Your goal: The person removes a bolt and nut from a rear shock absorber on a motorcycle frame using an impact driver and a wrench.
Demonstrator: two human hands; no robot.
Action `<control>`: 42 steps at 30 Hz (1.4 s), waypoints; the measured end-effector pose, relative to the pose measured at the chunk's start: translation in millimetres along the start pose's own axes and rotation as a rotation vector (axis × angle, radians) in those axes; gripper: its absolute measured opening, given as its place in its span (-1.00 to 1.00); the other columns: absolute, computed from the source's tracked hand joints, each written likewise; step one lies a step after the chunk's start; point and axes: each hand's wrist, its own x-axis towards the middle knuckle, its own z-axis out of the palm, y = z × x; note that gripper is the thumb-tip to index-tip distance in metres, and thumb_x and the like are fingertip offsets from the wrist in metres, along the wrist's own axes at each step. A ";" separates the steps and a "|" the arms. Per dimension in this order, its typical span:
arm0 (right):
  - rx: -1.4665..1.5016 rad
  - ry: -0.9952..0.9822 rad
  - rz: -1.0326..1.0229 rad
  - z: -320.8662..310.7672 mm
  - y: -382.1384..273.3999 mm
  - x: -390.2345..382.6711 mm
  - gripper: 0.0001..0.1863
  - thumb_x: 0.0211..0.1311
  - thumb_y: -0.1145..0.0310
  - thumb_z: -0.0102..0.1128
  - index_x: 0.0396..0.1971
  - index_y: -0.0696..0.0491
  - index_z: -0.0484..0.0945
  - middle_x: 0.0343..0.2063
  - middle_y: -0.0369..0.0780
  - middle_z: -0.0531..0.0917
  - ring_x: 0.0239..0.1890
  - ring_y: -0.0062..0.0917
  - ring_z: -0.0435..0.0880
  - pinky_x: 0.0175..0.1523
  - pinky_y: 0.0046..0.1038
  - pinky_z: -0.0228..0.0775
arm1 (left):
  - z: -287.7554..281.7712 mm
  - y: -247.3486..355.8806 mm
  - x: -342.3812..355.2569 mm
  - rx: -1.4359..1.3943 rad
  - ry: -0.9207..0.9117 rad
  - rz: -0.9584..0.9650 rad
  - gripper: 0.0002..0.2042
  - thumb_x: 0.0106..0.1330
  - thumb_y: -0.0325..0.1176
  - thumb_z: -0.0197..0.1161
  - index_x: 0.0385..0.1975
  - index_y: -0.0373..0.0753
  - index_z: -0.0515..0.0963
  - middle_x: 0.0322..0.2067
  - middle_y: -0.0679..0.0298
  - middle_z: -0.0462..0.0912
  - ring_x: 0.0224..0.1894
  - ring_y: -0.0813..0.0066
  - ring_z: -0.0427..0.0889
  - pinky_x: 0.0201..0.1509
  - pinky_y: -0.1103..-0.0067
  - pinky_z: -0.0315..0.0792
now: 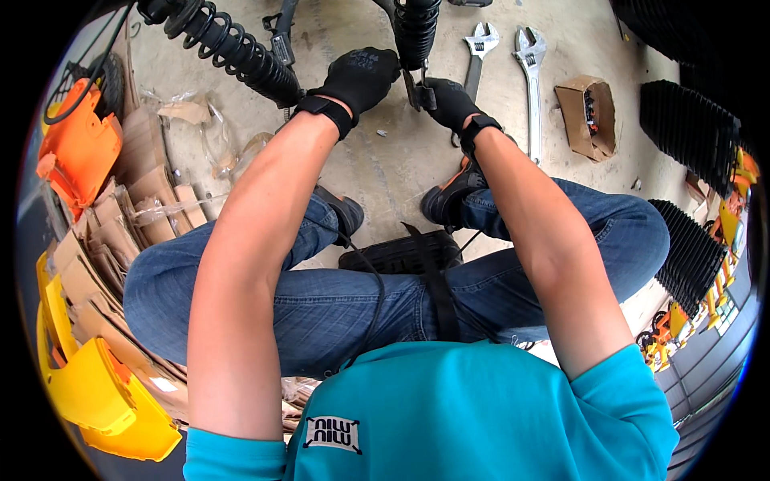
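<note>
A black coil-spring shock absorber (416, 34) hangs down at the top centre, with a metal bracket (414, 88) at its lower end. On the right side of that bracket my right hand (449, 103), in a black glove, is closed against it. My left hand (363, 80), also gloved in black, is curled closed just left of the bracket. Its fingertips are turned away, so what they hold is hidden. A second black shock absorber (241, 60) slants down toward my left wrist.
Two adjustable wrenches (479, 56) (532, 80) lie on the concrete floor to the right, beside an open cardboard box (587, 120) of small parts. Flattened cardboard (148, 184), orange panels (80, 148) and yellow panels (100, 393) are at left. Black ribbed stacks (690, 124) stand at right.
</note>
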 end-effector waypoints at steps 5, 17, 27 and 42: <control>0.106 -0.144 0.129 26.0 30.7 -45.9 -0.79 0.14 0.29 0.09 -0.24 0.00 0.58 -0.31 -0.05 0.65 -0.20 -0.12 0.61 -0.07 -0.23 0.42 | -0.1 4.6 3.3 0.033 -0.011 -0.013 -0.82 0.28 -0.24 0.08 -0.28 -0.19 0.51 -0.39 0.06 0.63 -0.26 0.04 0.59 -0.21 0.21 0.43; -0.246 0.024 -0.004 -145.2 -54.4 -57.3 -0.76 0.18 0.30 0.06 -0.41 0.16 0.59 -0.62 -0.10 0.61 -0.51 -0.29 0.63 -0.29 -0.29 0.43 | -16.0 15.8 3.2 0.072 -0.130 -0.103 -0.79 0.27 -0.29 0.04 -0.23 -0.15 0.59 -0.28 0.11 0.66 -0.18 0.11 0.63 -0.13 0.24 0.48; -0.434 0.068 -0.140 -147.6 -88.1 -29.0 -0.79 0.14 0.31 0.10 -0.47 0.16 0.60 -0.51 -0.01 0.62 -0.38 -0.10 0.60 -0.21 -0.21 0.44 | -4.5 6.5 3.2 0.050 -0.056 -0.018 -0.82 0.26 -0.26 0.07 -0.29 -0.18 0.55 -0.35 0.08 0.64 -0.23 0.06 0.60 -0.16 0.23 0.46; -0.352 -0.287 -0.130 -76.8 -49.9 -49.0 -0.78 0.16 0.30 0.04 -0.43 0.15 0.56 -0.33 -0.01 0.65 -0.26 -0.11 0.63 -0.17 -0.23 0.47 | -2.9 1.5 3.1 0.029 -0.083 -0.049 -0.82 0.28 -0.26 0.07 -0.30 -0.19 0.53 -0.37 0.06 0.63 -0.23 0.06 0.59 -0.17 0.23 0.43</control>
